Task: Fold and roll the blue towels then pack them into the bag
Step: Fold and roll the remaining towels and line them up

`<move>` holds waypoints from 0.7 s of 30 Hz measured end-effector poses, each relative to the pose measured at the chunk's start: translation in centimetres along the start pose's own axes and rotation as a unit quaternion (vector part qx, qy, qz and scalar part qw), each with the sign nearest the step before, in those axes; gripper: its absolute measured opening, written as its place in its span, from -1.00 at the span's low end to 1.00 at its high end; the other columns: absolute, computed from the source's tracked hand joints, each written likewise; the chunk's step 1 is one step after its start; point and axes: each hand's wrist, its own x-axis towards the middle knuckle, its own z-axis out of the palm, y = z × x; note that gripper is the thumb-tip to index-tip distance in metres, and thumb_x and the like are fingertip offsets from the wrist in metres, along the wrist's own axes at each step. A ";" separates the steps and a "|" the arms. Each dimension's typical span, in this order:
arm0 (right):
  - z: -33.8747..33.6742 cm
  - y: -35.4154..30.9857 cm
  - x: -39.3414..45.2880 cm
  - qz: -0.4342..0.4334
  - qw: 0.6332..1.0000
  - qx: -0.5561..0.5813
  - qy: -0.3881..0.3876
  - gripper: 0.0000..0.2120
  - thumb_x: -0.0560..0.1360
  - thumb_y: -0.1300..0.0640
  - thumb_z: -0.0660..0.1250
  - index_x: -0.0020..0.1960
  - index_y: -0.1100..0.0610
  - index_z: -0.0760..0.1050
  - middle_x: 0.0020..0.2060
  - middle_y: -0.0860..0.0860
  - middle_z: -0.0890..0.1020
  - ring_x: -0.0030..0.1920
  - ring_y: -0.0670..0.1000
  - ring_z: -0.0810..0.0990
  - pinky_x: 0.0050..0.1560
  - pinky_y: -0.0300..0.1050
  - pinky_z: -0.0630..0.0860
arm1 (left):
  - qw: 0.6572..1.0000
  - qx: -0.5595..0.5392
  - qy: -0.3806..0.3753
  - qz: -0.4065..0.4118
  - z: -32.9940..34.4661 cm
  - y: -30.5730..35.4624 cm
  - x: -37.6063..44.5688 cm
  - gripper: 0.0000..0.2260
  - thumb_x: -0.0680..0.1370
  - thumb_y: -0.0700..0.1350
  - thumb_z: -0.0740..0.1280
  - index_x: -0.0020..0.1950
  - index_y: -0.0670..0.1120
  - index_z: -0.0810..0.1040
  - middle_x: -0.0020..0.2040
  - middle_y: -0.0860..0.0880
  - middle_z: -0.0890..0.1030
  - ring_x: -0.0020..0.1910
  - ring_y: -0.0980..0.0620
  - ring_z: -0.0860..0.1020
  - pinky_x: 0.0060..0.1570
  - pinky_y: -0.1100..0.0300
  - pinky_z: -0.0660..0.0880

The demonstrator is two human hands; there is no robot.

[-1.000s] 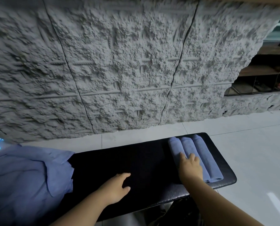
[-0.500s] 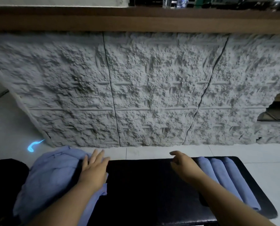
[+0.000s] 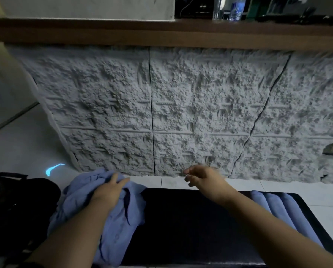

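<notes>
We see a black padded bench running across the lower part of the view, with a rough grey stone wall behind it at 12 o'clock and pale floor tiles in between.

The left hand lies on a loose heap of blue towels at the bench's left end, about 9 o'clock from the bench's middle. Its fingers are spread over the crumpled cloth and pressed into it; whether they have actually gathered a fold we cannot tell, since the cloth hides the fingertips.

The right hand hangs in the air above the far edge of the bench, at roughly 12 o'clock from its middle. The fingers are loosely curled and slightly blurred, and they hold nothing — the hand touches neither bench nor towel.

At 3 o'clock, on the right end of the bench, three rolled towels lie side by side, touching one another, well apart from both hands.

A black bag sits at the far left, at 9 o'clock, just beside the loose heap. No towel shows inside it, though its opening is too dark to read.

Above the wall runs a brown wooden ledge, with a clear bottle standing on it at 1 o'clock — a small bright blue mark glows on the floor at 10 o'clock.
</notes>
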 end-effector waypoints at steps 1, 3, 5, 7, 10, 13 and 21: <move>0.4 -0.2 -0.2 -0.004 1.000 -0.006 -0.006 -0.88 0.60 0.14 0.19 0.06 0.02 0.49 0.00 0.03 0.63 0.01 0.02 0.61 0.02 -0.17 0.52 | 1.000 0.013 0.011 0.007 0.5 0.1 0.1 -0.58 0.62 0.07 0.13 0.48 0.06 0.24 0.49 -0.12 0.23 0.41 -0.16 0.27 0.37 -0.01 0.25; 1.0 -0.3 -0.4 -0.006 1.000 -0.022 -0.016 -0.89 0.59 0.13 0.21 0.03 -0.01 0.50 0.00 0.03 0.63 0.01 0.05 0.61 0.08 -0.06 0.52 | 0.999 -0.026 0.003 -0.045 0.9 1.2 -0.1 -0.59 0.62 0.10 0.13 0.44 0.03 0.32 0.42 -0.11 0.34 0.38 -0.15 0.32 0.35 0.02 0.28; 1.5 -0.3 -0.6 -0.005 0.999 -0.028 -0.026 -0.88 0.59 0.13 0.21 0.00 -0.05 0.49 0.00 0.02 0.63 0.01 0.05 0.61 0.07 -0.07 0.52 | 0.989 -0.076 -0.042 -0.119 1.0 1.7 0.1 -0.53 0.61 0.07 0.14 0.50 0.03 0.18 0.48 -0.10 0.22 0.43 -0.14 0.22 0.39 0.01 0.21; 1.7 -0.3 -0.7 -0.007 0.999 -0.037 -0.037 -0.86 0.59 0.15 0.20 0.01 -0.05 0.48 -0.02 0.01 0.64 0.00 0.05 0.62 0.03 -0.11 0.53 | 0.982 -0.070 -0.064 -0.164 0.9 1.2 0.6 -0.48 0.61 0.08 0.14 0.52 -0.03 0.11 0.52 -0.09 0.11 0.48 -0.11 0.13 0.44 0.03 0.12; 1.4 -0.3 -0.6 -0.007 0.998 -0.042 -0.040 -0.85 0.59 0.16 0.19 0.03 -0.05 0.48 -0.04 -0.02 0.63 -0.01 0.03 0.62 0.00 -0.15 0.52 | 0.986 -0.046 -0.042 -0.152 0.9 1.2 0.8 -0.63 0.63 -0.01 0.09 0.43 -0.06 0.29 0.45 -0.08 0.26 0.42 -0.07 0.23 0.39 0.09 0.20; 1.2 -0.4 -0.3 -0.003 0.998 -0.038 -0.045 -0.84 0.59 0.15 0.19 -0.01 -0.08 0.48 -0.07 -0.03 0.63 -0.05 0.04 0.62 -0.01 -0.12 0.53 | 0.988 -0.004 0.106 -0.111 -0.1 1.8 0.1 -0.77 0.61 -0.03 0.08 0.21 0.02 0.42 0.25 0.01 0.42 0.26 -0.02 0.34 0.14 0.15 0.32; 4.6 -3.0 0.5 -0.061 0.998 -0.004 -0.033 -0.52 0.48 0.02 0.39 0.35 -0.03 0.33 0.10 -0.13 0.49 -0.09 -0.16 0.56 -0.11 -0.41 0.44 | 0.922 -0.275 0.269 0.037 -8.1 6.9 -3.4 -0.86 0.56 0.01 0.24 -0.16 0.00 0.40 -0.29 -0.03 0.54 -0.24 -0.07 0.52 -0.24 0.06 0.46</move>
